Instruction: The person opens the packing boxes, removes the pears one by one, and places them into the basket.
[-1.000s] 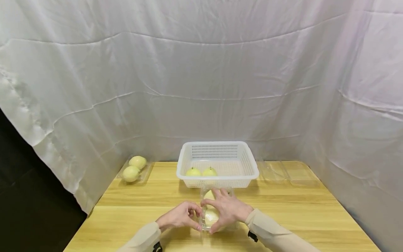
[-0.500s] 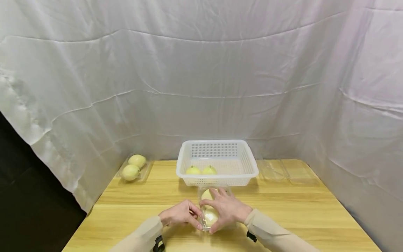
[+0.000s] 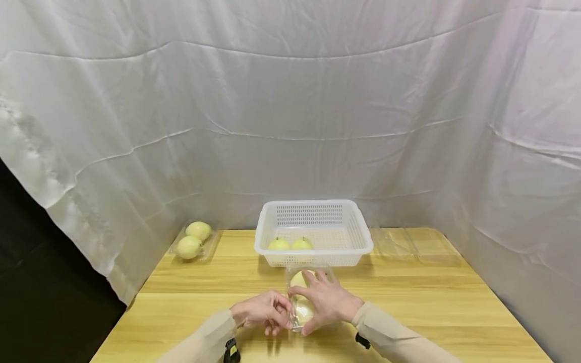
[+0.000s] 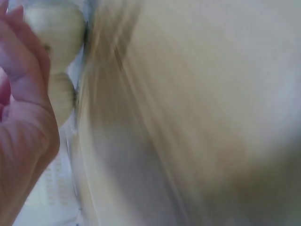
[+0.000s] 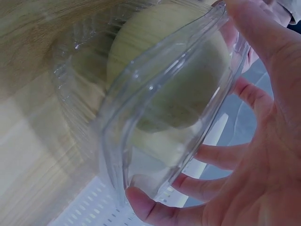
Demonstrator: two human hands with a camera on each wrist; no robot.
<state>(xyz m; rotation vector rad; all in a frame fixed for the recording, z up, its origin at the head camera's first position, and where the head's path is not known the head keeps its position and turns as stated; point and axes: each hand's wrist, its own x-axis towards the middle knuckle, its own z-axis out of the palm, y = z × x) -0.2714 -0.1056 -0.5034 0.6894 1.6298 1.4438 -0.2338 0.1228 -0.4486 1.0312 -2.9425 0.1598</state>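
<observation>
A clear plastic clamshell box [image 3: 289, 275] with two pale yellow pears [image 3: 304, 311] inside stands in front of the basket. My right hand [image 3: 329, 301] spans the box from above, thumb at the near edge and fingers spread over the lid. In the right wrist view its fingertips hold the rim of the box [image 5: 110, 136], and a pear [image 5: 164, 70] shows through the plastic. At the near left corner, the left hand [image 3: 265, 310] pinches the box's edge between thumb and fingers. The left wrist view shows this hand [image 4: 26, 108] bent beside the pears [image 4: 61, 35], its fingertips partly cut off.
Behind the box is a white perforated basket [image 3: 320, 259] with two pears [image 3: 301, 244] in it. Another clear box [image 3: 210, 247] with two pears [image 3: 189, 247] lies at the far left. Clear plastic boxes [image 3: 431, 247] sit at the back right of the wooden table [image 3: 408, 302].
The left hand's fingers have shifted at the box's near left corner, its lower fingers now reaching farther down. The box has moved slightly left, while the right hand has kept its hold.
</observation>
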